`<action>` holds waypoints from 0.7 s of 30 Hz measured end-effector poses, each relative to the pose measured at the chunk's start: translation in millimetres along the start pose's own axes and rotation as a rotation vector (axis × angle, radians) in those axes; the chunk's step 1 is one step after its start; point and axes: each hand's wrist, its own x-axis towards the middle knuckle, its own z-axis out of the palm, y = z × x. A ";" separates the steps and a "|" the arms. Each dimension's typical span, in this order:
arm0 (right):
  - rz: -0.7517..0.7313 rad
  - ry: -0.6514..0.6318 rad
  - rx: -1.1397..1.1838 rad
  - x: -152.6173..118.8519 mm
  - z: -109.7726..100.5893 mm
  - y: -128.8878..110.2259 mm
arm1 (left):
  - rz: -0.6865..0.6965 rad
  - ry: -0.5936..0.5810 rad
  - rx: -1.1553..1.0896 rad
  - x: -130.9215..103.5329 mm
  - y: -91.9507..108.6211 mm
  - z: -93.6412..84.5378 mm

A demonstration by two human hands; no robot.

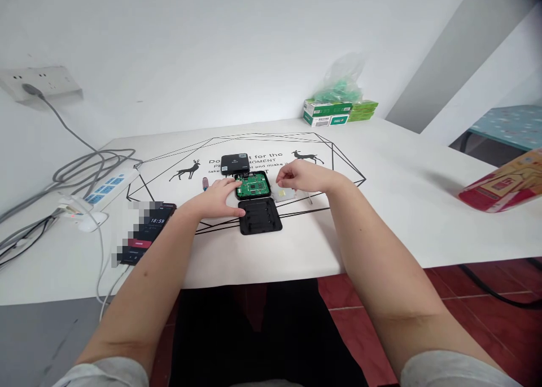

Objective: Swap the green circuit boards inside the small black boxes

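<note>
A green circuit board (254, 185) sits in a small black case on the table. My left hand (217, 199) is spread open, its fingertips at the left edge of the case and its thumb touching the black cover (261, 218) in front. My right hand (301, 176) is to the right of the board, thumb and fingers pinched together; whatever may be between them is hidden. Below it lies a small clear, flat piece (283, 194) with a yellowish patch. Behind the board rests a second black box (234, 163). A screwdriver (205, 183) is partly visible beyond my left hand.
On the left are a phone (149, 232), a power strip (110, 188) and loose cables (80, 144). Green-and-white boxes (328, 111) with a plastic bag on top stand against the wall. A red and tan package (503, 181) is at the right.
</note>
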 end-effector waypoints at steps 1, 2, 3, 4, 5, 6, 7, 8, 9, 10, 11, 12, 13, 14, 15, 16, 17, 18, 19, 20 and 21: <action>-0.015 0.017 0.063 0.4 2.9 -3.3 | -0.007 -0.008 0.002 -0.7 2.0 -0.7; -0.027 0.021 0.139 1.1 7.0 -7.3 | -0.011 -0.012 0.003 -1.4 4.3 -1.4; -0.040 -0.004 0.212 2.1 12.4 -11.5 | -0.013 -0.016 0.002 -2.2 6.5 -2.0; -0.047 -0.055 0.272 3.5 18.7 -15.5 | -0.016 -0.020 0.000 -2.9 8.5 -2.5; -0.044 -0.109 0.324 5.3 25.7 -18.9 | -0.020 -0.026 -0.001 -3.5 10.0 -2.7; -0.054 -0.163 0.355 7.5 32.8 -21.4 | -0.022 -0.035 -0.001 -3.8 11.0 -2.6; -0.053 -0.199 0.368 9.9 39.6 -23.1 | -0.022 -0.042 0.001 -3.9 11.4 -2.3; -0.052 -0.227 0.371 12.3 45.7 -23.9 | -0.020 -0.047 0.005 -3.8 11.3 -1.7; -0.054 -0.247 0.360 14.6 50.9 -24.1 | -0.016 -0.050 0.011 -3.6 10.9 -1.1; -0.059 -0.258 0.335 16.5 54.8 -24.0 | -0.009 -0.051 0.017 -3.2 10.4 -0.4; -0.065 -0.262 0.304 17.9 57.4 -23.9 | -0.002 -0.051 0.020 -2.8 9.7 0.2; -0.069 -0.262 0.268 18.6 58.9 -24.0 | 0.003 -0.051 0.020 -2.5 9.2 0.7; -0.071 -0.260 0.227 18.7 59.3 -24.5 | 0.006 -0.050 0.018 -2.3 8.8 1.0; -0.065 -0.254 0.184 18.3 59.1 -25.4 | 0.008 -0.050 0.015 -2.2 8.7 1.3; -0.053 -0.248 0.144 17.5 58.5 -26.5 | 0.009 -0.052 0.013 -2.2 8.6 1.4; -0.041 -0.241 0.111 16.5 57.7 -27.9 | 0.008 -0.056 0.012 -2.2 8.7 1.5; -0.029 -0.234 0.089 15.5 57.0 -29.2 | 0.006 -0.060 0.012 -2.2 8.7 1.7; -0.021 -0.226 0.077 14.7 56.6 -30.3 | 0.004 -0.064 0.011 -2.2 8.7 2.0; -0.018 -0.221 0.076 14.1 56.4 -31.0 | 0.003 -0.066 0.009 -2.0 8.6 2.3; -0.021 -0.220 0.081 13.8 56.5 -31.5 | 0.003 -0.065 0.006 -1.8 8.5 2.7; -0.027 -0.223 0.084 13.5 56.6 -31.6 | 0.004 -0.064 0.003 -1.4 8.2 3.1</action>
